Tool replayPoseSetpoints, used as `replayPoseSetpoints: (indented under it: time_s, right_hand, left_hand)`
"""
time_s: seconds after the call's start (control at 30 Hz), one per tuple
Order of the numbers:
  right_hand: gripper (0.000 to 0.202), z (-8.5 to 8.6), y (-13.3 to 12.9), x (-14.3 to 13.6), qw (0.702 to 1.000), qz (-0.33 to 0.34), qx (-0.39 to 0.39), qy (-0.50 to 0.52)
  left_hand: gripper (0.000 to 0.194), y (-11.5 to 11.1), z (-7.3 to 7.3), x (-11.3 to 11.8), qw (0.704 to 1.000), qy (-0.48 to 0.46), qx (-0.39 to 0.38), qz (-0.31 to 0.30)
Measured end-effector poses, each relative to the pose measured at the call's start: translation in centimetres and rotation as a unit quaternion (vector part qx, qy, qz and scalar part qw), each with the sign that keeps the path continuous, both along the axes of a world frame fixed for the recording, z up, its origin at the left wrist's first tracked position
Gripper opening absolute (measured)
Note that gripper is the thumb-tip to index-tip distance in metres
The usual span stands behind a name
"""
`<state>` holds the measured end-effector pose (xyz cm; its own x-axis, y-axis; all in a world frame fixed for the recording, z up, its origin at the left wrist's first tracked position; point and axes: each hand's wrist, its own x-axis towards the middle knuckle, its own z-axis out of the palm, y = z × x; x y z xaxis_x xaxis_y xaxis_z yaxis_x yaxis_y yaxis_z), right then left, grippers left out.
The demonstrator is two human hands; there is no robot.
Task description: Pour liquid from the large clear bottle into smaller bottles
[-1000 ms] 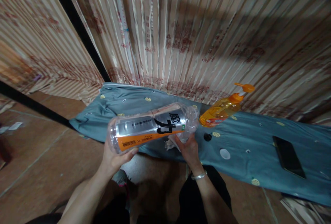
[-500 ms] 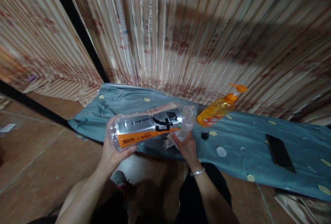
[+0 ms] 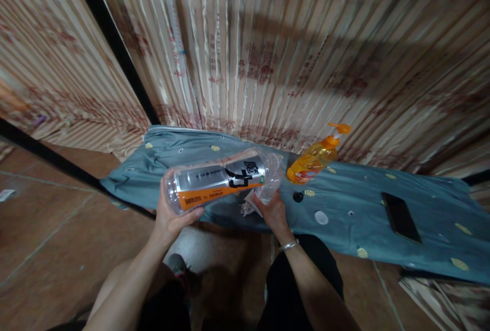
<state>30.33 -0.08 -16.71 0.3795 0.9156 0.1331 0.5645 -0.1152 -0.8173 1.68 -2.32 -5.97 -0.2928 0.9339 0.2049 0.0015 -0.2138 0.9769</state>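
A large clear plastic bottle [image 3: 218, 180] with a silver and orange label lies nearly level in the air over the cloth-covered surface. Its base end is gripped by my left hand [image 3: 172, 219], the thumb along the lower side. Near the bottle's shoulder, my right hand [image 3: 272, 212] is closed on a crumpled whitish cloth or tissue [image 3: 249, 205], pressed against the bottle from below. Some of my right fingers are hidden behind the bottle. An orange pump bottle [image 3: 312, 161] of yellow liquid stands to the right.
On the blue-green cloth [image 3: 344, 234] are a small black object [image 3: 298, 197], a white disc [image 3: 321, 217] and a black phone [image 3: 401, 216]. Behind hangs a striped curtain [image 3: 260, 55]. Black poles [image 3: 115, 45] rise at the left.
The camera view has shifted slightly, so the things on the right appear further left. Both hands keep their hold, and the bottle has barely moved.
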Motion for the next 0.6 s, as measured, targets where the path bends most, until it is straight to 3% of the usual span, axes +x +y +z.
replayPoseSetpoints:
  time_s: [0.17,0.3,0.5,0.6]
  right_hand:
    - [0.061,-0.1,0.1,0.0,1.0,0.004,0.004,0.005]
    - [0.061,0.0,0.0,0.1,1.0,0.008,0.002,0.004]
    - [0.071,0.0,0.1,0.1,1.0,0.012,-0.003,0.005]
    - [0.067,-0.3,0.2,0.2,1.0,0.015,0.016,-0.014]
  left_hand:
    - [0.116,0.1,0.8,0.6,0.999,-0.015,-0.002,-0.036]
    - [0.121,0.1,1.3,0.9,0.999,-0.022,0.007,-0.038]
    - [0.13,0.2,1.1,1.1,0.999,-0.021,0.007,-0.03]
    - [0.12,0.1,0.7,0.9,0.999,-0.033,0.008,-0.023]
